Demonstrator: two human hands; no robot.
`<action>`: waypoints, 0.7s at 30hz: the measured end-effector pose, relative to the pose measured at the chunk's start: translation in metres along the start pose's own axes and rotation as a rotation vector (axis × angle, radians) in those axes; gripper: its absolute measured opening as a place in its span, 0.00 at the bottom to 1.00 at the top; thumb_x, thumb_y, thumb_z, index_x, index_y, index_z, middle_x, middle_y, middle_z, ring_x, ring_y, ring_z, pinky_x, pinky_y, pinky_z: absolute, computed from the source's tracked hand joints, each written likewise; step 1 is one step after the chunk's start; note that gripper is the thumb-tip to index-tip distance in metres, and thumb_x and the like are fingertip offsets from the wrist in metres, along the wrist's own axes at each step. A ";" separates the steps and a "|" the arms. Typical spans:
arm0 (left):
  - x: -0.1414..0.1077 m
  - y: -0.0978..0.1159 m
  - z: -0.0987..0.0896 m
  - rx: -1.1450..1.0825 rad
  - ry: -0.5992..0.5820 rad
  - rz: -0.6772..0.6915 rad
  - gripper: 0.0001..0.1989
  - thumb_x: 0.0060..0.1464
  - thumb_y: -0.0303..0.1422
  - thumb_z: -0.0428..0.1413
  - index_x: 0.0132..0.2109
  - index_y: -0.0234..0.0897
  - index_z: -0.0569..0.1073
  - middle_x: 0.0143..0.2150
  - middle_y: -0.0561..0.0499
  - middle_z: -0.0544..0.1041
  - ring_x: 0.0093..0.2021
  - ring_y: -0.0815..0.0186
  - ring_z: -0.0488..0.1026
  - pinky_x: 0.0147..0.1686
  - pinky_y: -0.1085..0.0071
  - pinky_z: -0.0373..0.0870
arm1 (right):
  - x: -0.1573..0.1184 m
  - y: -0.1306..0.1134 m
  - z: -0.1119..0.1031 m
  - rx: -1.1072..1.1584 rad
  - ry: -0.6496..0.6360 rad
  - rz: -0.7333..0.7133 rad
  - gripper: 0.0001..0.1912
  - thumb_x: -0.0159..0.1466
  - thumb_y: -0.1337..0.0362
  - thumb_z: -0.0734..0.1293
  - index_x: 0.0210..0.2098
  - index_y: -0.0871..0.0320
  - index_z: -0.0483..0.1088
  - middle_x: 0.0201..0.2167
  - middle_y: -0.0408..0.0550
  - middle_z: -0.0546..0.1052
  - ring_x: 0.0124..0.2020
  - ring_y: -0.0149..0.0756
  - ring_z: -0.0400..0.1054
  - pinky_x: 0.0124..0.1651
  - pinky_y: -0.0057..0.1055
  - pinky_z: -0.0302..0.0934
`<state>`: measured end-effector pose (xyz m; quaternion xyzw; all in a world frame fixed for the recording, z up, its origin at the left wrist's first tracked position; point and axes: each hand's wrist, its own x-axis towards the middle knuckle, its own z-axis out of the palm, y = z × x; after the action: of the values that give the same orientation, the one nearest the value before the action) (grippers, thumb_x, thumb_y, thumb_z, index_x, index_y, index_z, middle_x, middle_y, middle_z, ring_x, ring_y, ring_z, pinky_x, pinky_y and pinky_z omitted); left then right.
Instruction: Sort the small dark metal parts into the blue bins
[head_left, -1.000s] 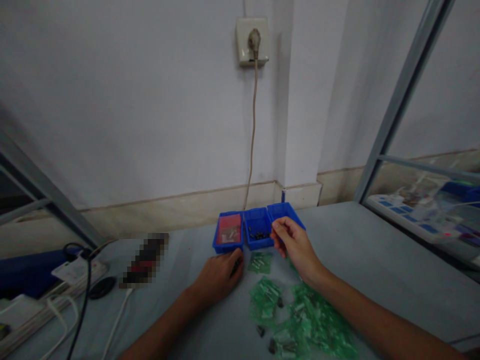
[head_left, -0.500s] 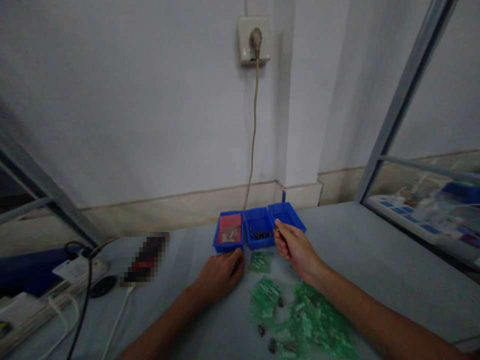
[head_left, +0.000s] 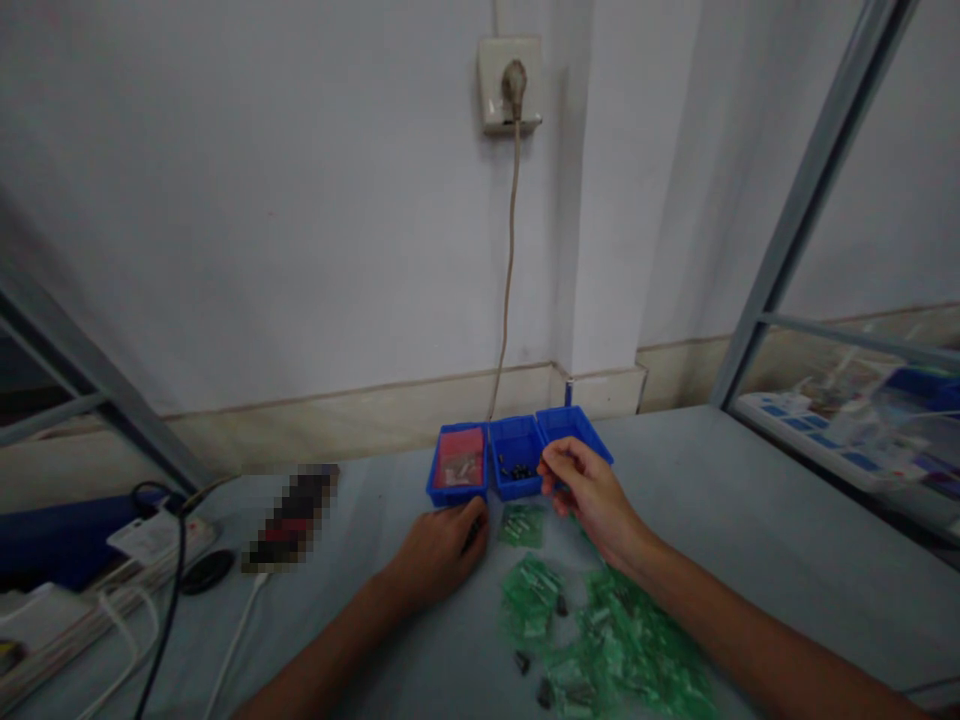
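My left hand (head_left: 444, 548) rests on the table in front of the left blue tray (head_left: 457, 497), fingers curled. A dark gap shows between thumb and fingers; whatever is inside is hidden. My right hand (head_left: 589, 495) hovers at the front of the middle blue tray (head_left: 517, 490) and right blue tray (head_left: 574, 420), thumb and forefinger pinched. Anything in that pinch is too small to make out. Small dark metal parts (head_left: 519, 471) lie in the middle tray. A red sheet and a clear bag (head_left: 460, 468) fill the left one. A small green bag of pins (head_left: 522, 525) lies between my hands.
Several green plastic bags (head_left: 637, 640) are heaped at the front, with loose dark pieces (head_left: 545, 692) beside them. On the left lie a blurred-out device (head_left: 292, 520) with a white cable, a power strip (head_left: 172, 550) and a black disc (head_left: 208, 571). Metal frames (head_left: 780, 260) stand at both sides.
My right hand has turned slightly and its fingers have loosened; the small dark metal part seen at its fingertips no longer shows. My left hand has stayed in place.
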<state>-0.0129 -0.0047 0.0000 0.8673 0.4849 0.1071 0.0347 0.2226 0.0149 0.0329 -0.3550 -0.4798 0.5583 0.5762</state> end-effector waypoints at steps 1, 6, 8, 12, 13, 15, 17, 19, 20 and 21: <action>0.000 0.000 0.000 0.000 -0.001 -0.002 0.06 0.68 0.36 0.44 0.46 0.43 0.65 0.39 0.51 0.78 0.36 0.62 0.76 0.35 0.70 0.66 | 0.000 0.000 0.000 -0.036 -0.009 -0.027 0.15 0.61 0.51 0.71 0.36 0.55 0.69 0.31 0.44 0.75 0.27 0.33 0.69 0.18 0.23 0.57; 0.001 0.002 -0.003 0.007 -0.007 -0.004 0.06 0.68 0.36 0.44 0.45 0.43 0.65 0.39 0.51 0.78 0.36 0.62 0.76 0.34 0.70 0.66 | 0.000 0.001 0.001 -0.207 -0.037 -0.143 0.13 0.59 0.53 0.73 0.35 0.53 0.69 0.27 0.43 0.73 0.30 0.38 0.72 0.20 0.27 0.62; 0.001 0.002 -0.003 0.003 -0.009 -0.003 0.07 0.68 0.36 0.44 0.45 0.43 0.65 0.39 0.51 0.78 0.36 0.62 0.76 0.34 0.70 0.66 | 0.001 0.002 0.001 -0.229 -0.031 -0.144 0.13 0.59 0.53 0.74 0.34 0.53 0.70 0.27 0.43 0.73 0.30 0.39 0.72 0.24 0.29 0.65; 0.000 0.002 -0.002 0.004 -0.005 -0.006 0.06 0.68 0.36 0.44 0.46 0.43 0.65 0.39 0.51 0.78 0.36 0.62 0.76 0.34 0.70 0.66 | 0.004 0.006 -0.002 -0.276 -0.017 -0.152 0.12 0.58 0.55 0.74 0.35 0.52 0.71 0.29 0.43 0.74 0.30 0.38 0.70 0.26 0.31 0.66; 0.000 0.002 -0.002 0.008 -0.005 -0.008 0.06 0.68 0.36 0.45 0.46 0.43 0.65 0.39 0.51 0.78 0.36 0.62 0.76 0.34 0.70 0.66 | 0.004 0.007 -0.002 -0.294 -0.021 -0.163 0.11 0.59 0.56 0.74 0.35 0.52 0.71 0.30 0.43 0.74 0.30 0.38 0.70 0.27 0.30 0.66; 0.000 0.001 -0.001 0.014 -0.005 -0.010 0.06 0.68 0.36 0.45 0.45 0.43 0.65 0.39 0.51 0.78 0.36 0.62 0.76 0.34 0.70 0.66 | 0.004 0.007 -0.003 -0.335 -0.037 -0.193 0.09 0.60 0.58 0.73 0.35 0.53 0.71 0.31 0.43 0.74 0.30 0.37 0.69 0.28 0.30 0.66; 0.000 0.001 0.000 0.012 -0.002 -0.005 0.06 0.68 0.36 0.45 0.45 0.43 0.65 0.39 0.51 0.78 0.36 0.62 0.76 0.34 0.70 0.66 | 0.002 0.007 -0.002 -0.365 -0.054 -0.219 0.08 0.61 0.59 0.72 0.36 0.53 0.72 0.32 0.43 0.74 0.31 0.36 0.69 0.30 0.30 0.66; 0.000 0.001 0.000 0.007 0.005 0.004 0.06 0.68 0.36 0.44 0.45 0.43 0.65 0.38 0.51 0.78 0.36 0.62 0.76 0.34 0.70 0.66 | 0.001 0.006 -0.002 -0.365 -0.066 -0.227 0.07 0.61 0.59 0.72 0.37 0.53 0.72 0.31 0.43 0.74 0.32 0.36 0.69 0.31 0.30 0.66; 0.000 0.000 0.001 0.005 0.008 0.007 0.06 0.68 0.36 0.44 0.45 0.43 0.65 0.38 0.51 0.78 0.36 0.62 0.76 0.34 0.70 0.66 | 0.000 0.006 -0.001 -0.351 -0.072 -0.220 0.08 0.61 0.59 0.72 0.37 0.54 0.72 0.31 0.43 0.74 0.32 0.36 0.69 0.30 0.30 0.66; 0.000 0.000 0.001 0.005 0.011 0.009 0.07 0.68 0.36 0.44 0.45 0.43 0.65 0.38 0.51 0.78 0.36 0.62 0.76 0.34 0.70 0.65 | 0.000 0.006 -0.001 -0.329 -0.079 -0.206 0.08 0.61 0.58 0.72 0.37 0.54 0.72 0.30 0.43 0.74 0.32 0.36 0.70 0.30 0.30 0.67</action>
<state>-0.0127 -0.0048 -0.0005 0.8689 0.4815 0.1108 0.0297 0.2215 0.0158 0.0268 -0.3712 -0.6206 0.4240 0.5453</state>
